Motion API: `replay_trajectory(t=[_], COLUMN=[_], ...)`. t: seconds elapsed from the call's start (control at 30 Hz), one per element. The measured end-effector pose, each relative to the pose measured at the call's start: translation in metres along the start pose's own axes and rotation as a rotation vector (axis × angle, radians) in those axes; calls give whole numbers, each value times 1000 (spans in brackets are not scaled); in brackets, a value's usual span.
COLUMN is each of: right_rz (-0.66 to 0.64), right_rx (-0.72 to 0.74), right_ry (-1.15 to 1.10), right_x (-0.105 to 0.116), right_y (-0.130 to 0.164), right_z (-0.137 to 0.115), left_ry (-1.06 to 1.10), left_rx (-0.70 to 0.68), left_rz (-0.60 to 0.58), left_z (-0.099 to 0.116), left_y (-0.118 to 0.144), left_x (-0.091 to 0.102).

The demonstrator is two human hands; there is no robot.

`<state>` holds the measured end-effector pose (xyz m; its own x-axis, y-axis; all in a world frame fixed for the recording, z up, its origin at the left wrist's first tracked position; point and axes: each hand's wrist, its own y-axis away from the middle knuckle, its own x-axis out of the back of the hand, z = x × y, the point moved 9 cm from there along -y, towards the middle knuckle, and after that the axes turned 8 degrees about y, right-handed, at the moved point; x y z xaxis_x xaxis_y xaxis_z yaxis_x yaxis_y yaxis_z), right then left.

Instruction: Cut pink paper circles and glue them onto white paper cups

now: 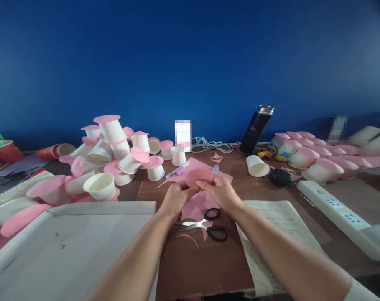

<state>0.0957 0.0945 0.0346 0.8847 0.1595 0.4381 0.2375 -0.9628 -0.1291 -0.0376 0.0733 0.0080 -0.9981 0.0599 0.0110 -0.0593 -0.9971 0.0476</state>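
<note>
Both hands hold one pink paper disc (198, 177) just above the brown table (202, 263). My left hand (176, 197) pinches its lower left edge. My right hand (221, 192) grips its right edge and also holds a small glue stick (215, 169) whose tip pokes up above the fingers. Under the hands lies a pink paper sheet (196, 208) with cut-out scraps. Black-handled scissors (208, 223) rest on the table just below my wrists, blades pointing left.
A heap of white paper cups with pink lids (114, 156) fills the left. More capped cups (312, 156) sit right, one open cup (256, 165) on its side. A cardboard box flap (73, 246), printed papers (277, 234), power strip (343, 215), black flask (255, 129).
</note>
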Motion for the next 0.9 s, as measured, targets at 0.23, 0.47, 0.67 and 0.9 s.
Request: replay_trajectory(t=[0.23, 0.47, 0.67, 0.9], right_rz=[-11, -36, 86, 373], right_rx=[-81, 15, 1, -144], right_ry=[-16, 0, 108, 228], right_x=[1, -3, 14, 73], right_y=[1, -1, -3, -18], right_z=[6, 3, 2, 35], left_ry=[169, 111, 68, -257], left_rx=[27, 27, 33, -48], left_rz=[23, -4, 59, 81], left_z=[-10, -7, -10, -3], left_y=[-3, -2, -4, -1], left_x=[1, -2, 6, 8])
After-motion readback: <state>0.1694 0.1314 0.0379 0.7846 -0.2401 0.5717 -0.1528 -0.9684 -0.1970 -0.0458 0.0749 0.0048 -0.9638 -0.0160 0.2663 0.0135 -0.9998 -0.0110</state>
